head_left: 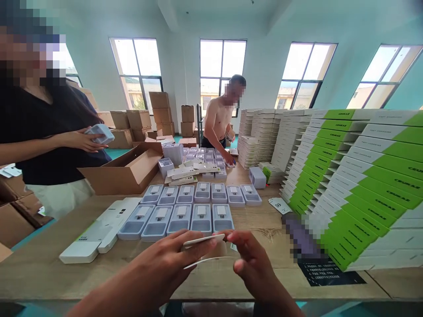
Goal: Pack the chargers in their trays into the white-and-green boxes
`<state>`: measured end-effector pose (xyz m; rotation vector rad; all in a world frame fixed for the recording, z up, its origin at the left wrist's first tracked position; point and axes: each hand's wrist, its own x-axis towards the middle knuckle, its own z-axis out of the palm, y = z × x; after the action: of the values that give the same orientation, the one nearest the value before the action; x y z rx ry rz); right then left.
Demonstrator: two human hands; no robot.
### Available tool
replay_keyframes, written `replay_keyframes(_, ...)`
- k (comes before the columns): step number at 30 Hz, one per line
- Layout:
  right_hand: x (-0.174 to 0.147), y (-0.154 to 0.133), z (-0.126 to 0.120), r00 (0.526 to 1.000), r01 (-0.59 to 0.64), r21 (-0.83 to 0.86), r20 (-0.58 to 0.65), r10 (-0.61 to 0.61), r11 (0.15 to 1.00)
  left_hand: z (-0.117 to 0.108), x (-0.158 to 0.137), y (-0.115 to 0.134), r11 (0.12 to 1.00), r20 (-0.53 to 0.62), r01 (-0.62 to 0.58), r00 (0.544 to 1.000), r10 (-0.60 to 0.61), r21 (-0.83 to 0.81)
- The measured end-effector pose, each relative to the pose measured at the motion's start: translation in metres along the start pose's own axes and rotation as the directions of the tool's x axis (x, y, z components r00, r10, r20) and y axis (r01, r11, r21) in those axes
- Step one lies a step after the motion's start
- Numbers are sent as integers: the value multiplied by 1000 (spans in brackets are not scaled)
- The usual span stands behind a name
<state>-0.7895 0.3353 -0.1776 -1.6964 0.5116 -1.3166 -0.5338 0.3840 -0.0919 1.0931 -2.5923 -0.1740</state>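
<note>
Above the wooden surface [267, 231], just short of two rows of pale trays [153, 230] holding white plugs [181, 211], the fingers of my left hand [161, 257] gripped two white cards [203, 240], one above the other. The fingers of my right hand [256, 262] were parted by the cards' right ends; I couldn't tell whether they touched. Green-and-white boxes [358, 191] stood stacked to my right.

The thin white pieces [203, 241] looked like smooth card, and the trays [154, 230] like smooth plastic. The tabletop [261, 231] showed satiny wood grain; the stacked boxes [352, 176] were smooth printed card, the open carton [128, 171] matt cardboard.
</note>
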Motion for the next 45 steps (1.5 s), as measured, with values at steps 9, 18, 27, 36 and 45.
replay_keyframes(9,-9,-2,9,974,200,-207,-61,-216,958,23,4,2,993,-37,-20,999,15,-118)
replay_keyframes(18,-20,2,5,974,209,-305,-24,-227,929,43,-3,0,996,-118,-67,991,59,-64)
replay_keyframes(27,-13,-20,27,941,-293,-123,-211,264,948,77,-12,-8,967,-436,-103,900,-10,-235)
replay_keyframes(36,-21,-5,55,782,-403,224,-419,461,888,98,-17,-3,996,-577,-51,817,1,-70)
replay_keyframes(45,-10,-17,63,718,-364,458,-417,557,811,102,-19,-6,999,-600,-49,799,30,-15)
